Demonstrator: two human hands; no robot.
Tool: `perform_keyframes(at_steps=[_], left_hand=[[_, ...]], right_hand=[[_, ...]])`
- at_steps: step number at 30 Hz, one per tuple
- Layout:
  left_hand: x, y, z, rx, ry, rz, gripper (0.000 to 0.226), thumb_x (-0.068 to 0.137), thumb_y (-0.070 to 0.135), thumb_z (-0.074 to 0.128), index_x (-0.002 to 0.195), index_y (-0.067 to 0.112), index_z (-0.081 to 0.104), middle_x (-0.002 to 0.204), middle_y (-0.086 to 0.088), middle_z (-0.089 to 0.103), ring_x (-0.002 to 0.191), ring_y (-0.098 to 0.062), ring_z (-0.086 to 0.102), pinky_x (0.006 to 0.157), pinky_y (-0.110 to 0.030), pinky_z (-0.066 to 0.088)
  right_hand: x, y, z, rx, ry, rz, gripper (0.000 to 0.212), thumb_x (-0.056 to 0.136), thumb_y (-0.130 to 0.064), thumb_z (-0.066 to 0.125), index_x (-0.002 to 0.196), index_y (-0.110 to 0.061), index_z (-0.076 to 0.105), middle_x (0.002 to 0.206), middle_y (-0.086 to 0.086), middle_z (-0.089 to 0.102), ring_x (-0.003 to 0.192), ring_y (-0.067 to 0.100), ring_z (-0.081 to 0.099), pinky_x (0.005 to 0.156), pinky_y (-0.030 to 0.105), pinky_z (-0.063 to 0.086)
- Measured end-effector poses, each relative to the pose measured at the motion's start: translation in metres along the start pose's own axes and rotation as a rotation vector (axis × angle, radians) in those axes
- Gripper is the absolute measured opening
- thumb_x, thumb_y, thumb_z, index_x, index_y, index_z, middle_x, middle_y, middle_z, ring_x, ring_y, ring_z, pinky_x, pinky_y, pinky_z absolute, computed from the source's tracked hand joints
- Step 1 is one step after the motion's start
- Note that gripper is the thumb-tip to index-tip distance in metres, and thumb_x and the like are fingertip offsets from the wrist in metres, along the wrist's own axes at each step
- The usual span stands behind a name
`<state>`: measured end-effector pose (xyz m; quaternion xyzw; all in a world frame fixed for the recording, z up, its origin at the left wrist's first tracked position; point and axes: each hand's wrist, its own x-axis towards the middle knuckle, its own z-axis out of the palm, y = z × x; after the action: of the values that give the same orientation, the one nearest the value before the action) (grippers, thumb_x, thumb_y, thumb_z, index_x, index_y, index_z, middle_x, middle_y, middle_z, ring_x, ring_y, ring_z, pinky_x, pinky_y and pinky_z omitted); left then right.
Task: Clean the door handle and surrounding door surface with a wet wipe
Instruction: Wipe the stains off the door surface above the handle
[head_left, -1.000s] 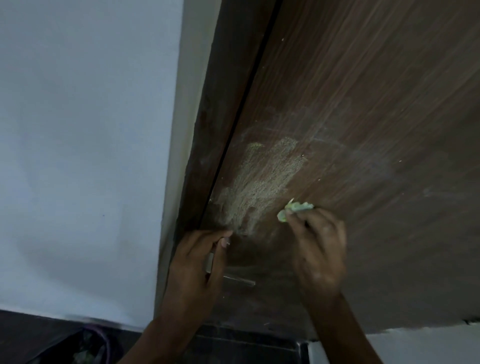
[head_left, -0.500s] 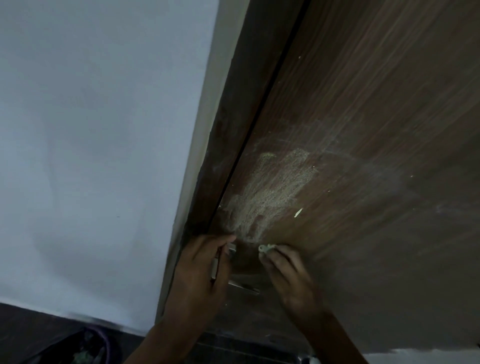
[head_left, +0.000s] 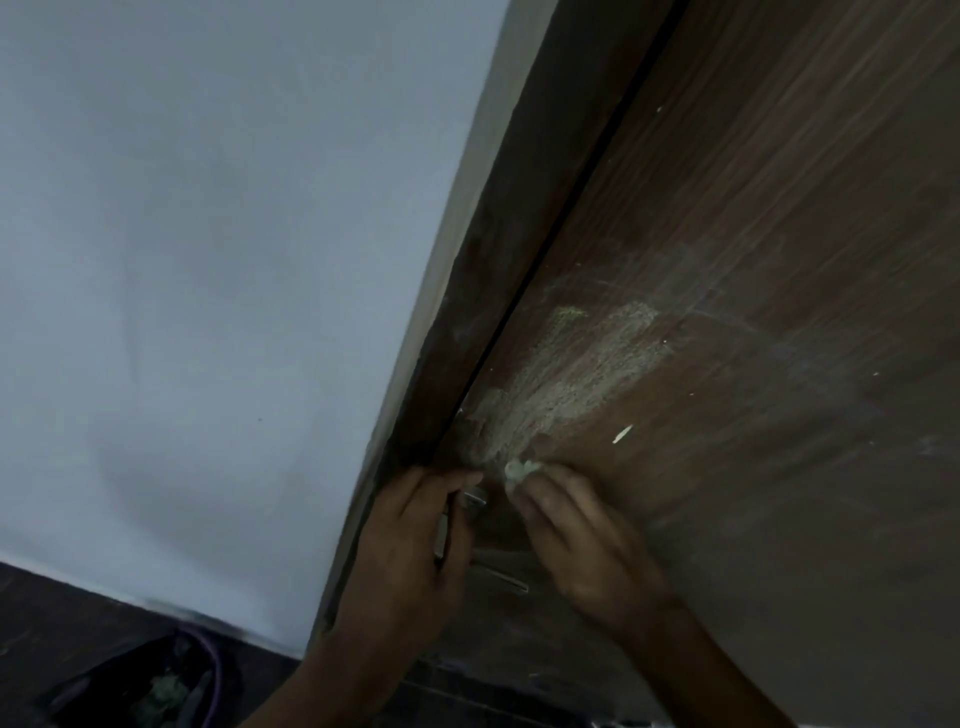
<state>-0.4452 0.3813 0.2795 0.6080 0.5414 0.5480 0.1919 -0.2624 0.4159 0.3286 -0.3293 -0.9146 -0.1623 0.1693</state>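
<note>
A brown wooden door (head_left: 753, 260) fills the right side, with a pale, greenish smeared patch (head_left: 571, 374) near its left edge. My right hand (head_left: 582, 535) presses a small crumpled wet wipe (head_left: 519, 469) against the door just below that patch. My left hand (head_left: 410, 545) is wrapped around the metal door handle (head_left: 475, 499), whose lever end (head_left: 501, 577) shows between my hands. A small scrap of wipe (head_left: 622, 434) sticks to the door to the right of the patch.
The dark door frame (head_left: 493, 291) runs diagonally beside a white wall (head_left: 208, 260). At the lower left, on a dark floor, sits a dark container (head_left: 145, 686) with a purple cord. The scene is dim and my right hand is blurred.
My right hand has carried the wipe down and left, from the patch's right side to just above the handle. A scrap of wipe stayed on the door. My left hand kept its grip.
</note>
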Motion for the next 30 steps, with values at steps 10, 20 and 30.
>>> perform_keyframes(at_steps=[10,20,30], left_hand=[[0.003,0.010,0.001,0.012,0.024,0.011,0.033,0.088,0.008,0.060,0.117,0.021,0.068,0.108,0.007,0.063,0.097,-0.008,0.061,0.089,-0.012,0.044],[-0.006,0.007,0.008,-0.050,0.144,-0.038,0.061,0.089,0.022,0.056,0.148,0.023,0.038,0.132,0.003,0.049,0.125,0.004,0.044,0.104,-0.009,0.036],[-0.010,0.002,0.012,-0.067,0.161,-0.043,0.075,0.085,0.017,0.065,0.151,0.023,0.031,0.129,0.008,0.044,0.118,0.003,0.045,0.103,-0.007,0.032]], right_hand=[[0.008,-0.002,-0.001,0.034,-0.036,0.051,0.029,0.097,-0.016,0.052,0.118,-0.009,0.071,0.121,0.001,0.069,0.116,0.018,0.061,0.088,0.031,0.058],[0.028,-0.019,0.007,-0.002,-0.001,0.008,0.022,0.098,-0.011,0.053,0.101,-0.001,0.073,0.112,0.009,0.070,0.111,0.019,0.060,0.083,0.030,0.057],[0.067,-0.018,-0.016,-0.111,0.269,0.029,0.021,0.088,0.002,0.061,0.106,0.004,0.072,0.109,0.019,0.071,0.107,0.027,0.057,0.095,0.040,0.053]])
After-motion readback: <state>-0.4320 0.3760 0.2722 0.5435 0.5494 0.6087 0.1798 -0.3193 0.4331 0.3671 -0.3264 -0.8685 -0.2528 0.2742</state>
